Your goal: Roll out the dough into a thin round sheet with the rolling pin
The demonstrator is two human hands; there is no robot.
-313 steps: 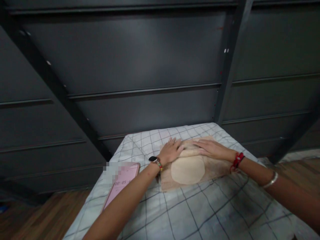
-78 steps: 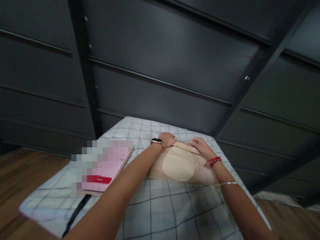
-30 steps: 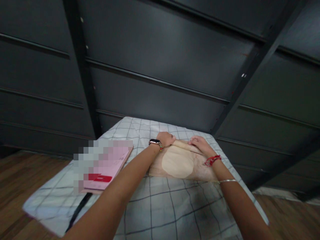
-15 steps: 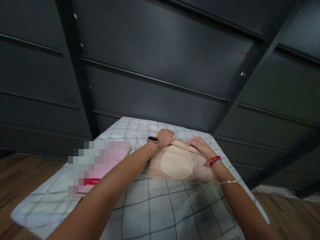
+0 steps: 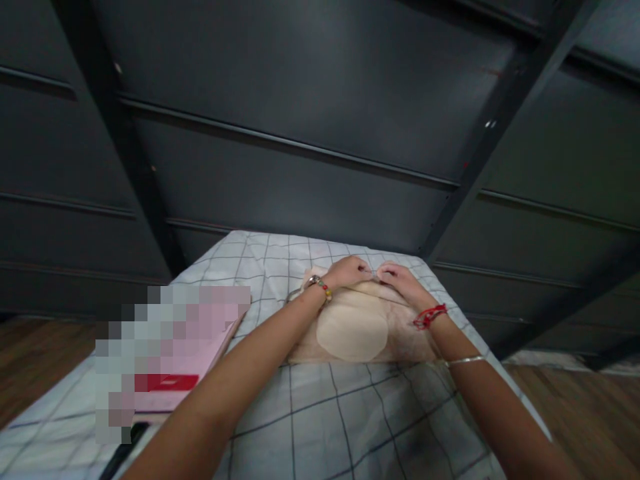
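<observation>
A beige sheet (image 5: 410, 340), fabric-like, lies flat on a checked cloth, with a pale rounded patch (image 5: 353, 330) on it. Over its far edge, my left hand (image 5: 349, 272) is closed, thumb and fingers pinched together. Facing it a short way to the right, my right hand (image 5: 403, 283) has its fingers curled in a pinch too. Something thin shows between the two sets of fingertips; it is too small to name. Below the hands, a pale raised fold (image 5: 367, 288) runs along the sheet. My left forearm covers the sheet's left part.
The white checked cloth (image 5: 320, 420) covers the table. A pink book-like item with a red band (image 5: 175, 382) lies at the left, partly pixelated, beside a black object (image 5: 123, 453). A dark panelled wall (image 5: 300, 187) stands behind the table, and wooden floor (image 5: 595, 407) shows at the right.
My left hand has moved right, close to my right hand, and its wrist has turned. Both hands now pinch near each other at the far edge. The view has shifted slightly.
</observation>
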